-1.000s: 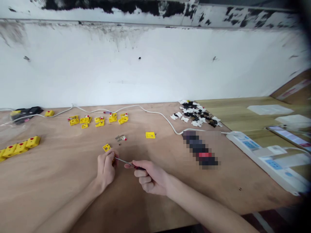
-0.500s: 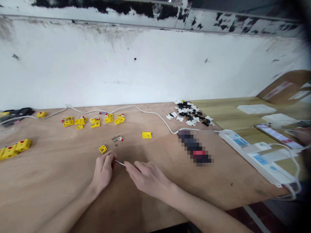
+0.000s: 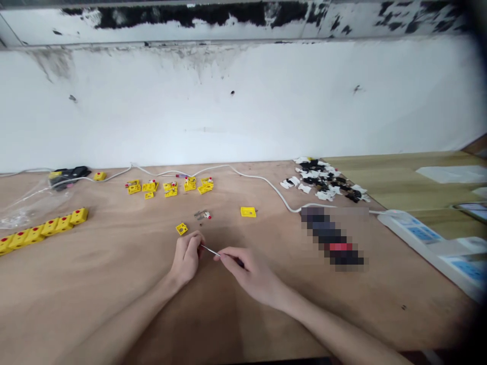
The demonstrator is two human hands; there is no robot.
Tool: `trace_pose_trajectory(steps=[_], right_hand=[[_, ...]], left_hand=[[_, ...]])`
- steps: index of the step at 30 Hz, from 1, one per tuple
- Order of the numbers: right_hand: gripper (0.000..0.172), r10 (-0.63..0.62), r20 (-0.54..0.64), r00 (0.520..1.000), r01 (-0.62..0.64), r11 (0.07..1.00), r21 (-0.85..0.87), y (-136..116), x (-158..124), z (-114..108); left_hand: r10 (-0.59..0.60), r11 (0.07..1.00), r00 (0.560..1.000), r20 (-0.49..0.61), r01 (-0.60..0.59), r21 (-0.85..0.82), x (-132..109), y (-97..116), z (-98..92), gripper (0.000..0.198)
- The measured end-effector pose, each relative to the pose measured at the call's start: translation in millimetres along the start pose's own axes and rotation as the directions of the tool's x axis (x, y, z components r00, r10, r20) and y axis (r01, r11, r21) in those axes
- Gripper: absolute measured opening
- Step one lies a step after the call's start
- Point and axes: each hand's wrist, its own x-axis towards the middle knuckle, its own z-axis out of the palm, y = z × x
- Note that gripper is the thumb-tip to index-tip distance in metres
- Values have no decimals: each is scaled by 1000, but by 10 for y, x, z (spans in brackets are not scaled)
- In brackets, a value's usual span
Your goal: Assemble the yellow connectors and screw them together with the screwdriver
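My right hand (image 3: 253, 276) is closed around a screwdriver (image 3: 212, 251) with a thin metal shaft and a dark handle. The shaft points left, its tip reaching the fingers of my left hand (image 3: 189, 256). That hand is curled shut, and whatever it holds is hidden behind the fingers. Just beyond it lie a small yellow plastic housing (image 3: 181, 228), a cluster of metal parts with a red-and-white piece (image 3: 203, 215), and a tiny dark bit. A yellow cover (image 3: 248, 212) rests farther right.
Several opened yellow housings (image 3: 169, 189) sit near the wall. A row of yellow blocks with red buttons (image 3: 49, 227) is at left, beside a clear plastic bag (image 3: 28, 208). On the right are black and white pieces (image 3: 323, 178), a white cable (image 3: 262, 182) and a power strip (image 3: 429, 238).
The view has turned left, so everything appears farther right. The right-hand fingers have shifted on the screwdriver, and its dark handle now shows. The tip stays at the left hand.
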Motion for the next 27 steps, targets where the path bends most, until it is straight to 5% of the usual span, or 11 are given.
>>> trace_pose_trajectory(steps=[6, 10, 12, 14, 15, 17, 19, 21, 23, 25, 27], right_hand=[[26, -289, 17, 957, 238, 753, -613, 101, -107, 63], [34, -351, 18, 936, 249, 627, -738, 237, -106, 150], [33, -251, -22, 968, 194, 800, -568, 214, -85, 168], [27, -19, 2, 1000, 19, 981, -194, 142, -47, 150], [27, 108, 64, 992, -109, 994, 2, 102, -25, 130], [30, 291, 219, 931, -348, 889, 297, 41, 17, 83], [27, 379, 360, 853, -521, 675, 523, 17, 44, 49], [21, 399, 461, 792, -606, 432, 668, 15, 48, 38], [18, 399, 465, 790, -606, 392, 692, 10, 32, 41], [20, 397, 373, 839, -541, 532, 651, -2, 4, 46], [27, 321, 138, 937, -345, 781, 521, -7, -20, 46]], left_hand=[[5, 1000, 1000, 23, -5, -19, -7, -8, 16, 33], [-16, 999, 1000, 15, 16, -47, 9, -21, 28, 34], [-17, 997, 1000, 3, 17, -72, 11, -36, 30, 34], [2, 996, 1000, -17, -4, -91, 0, -53, 28, 34], [15, 995, 1000, -25, -18, -96, -10, -60, 26, 34], [44, 994, 998, -38, -47, -99, -32, -69, 22, 34], [65, 992, 997, -48, -70, -101, -46, -73, 23, 34], [68, 990, 996, -49, -73, -121, -40, -73, 28, 34], [27, 986, 999, -46, -34, -161, -13, -66, 33, 36], [-60, 977, 997, -44, 50, -208, 24, -44, 26, 43], [-142, 958, 989, -36, 128, -256, 56, -13, 7, 54]])
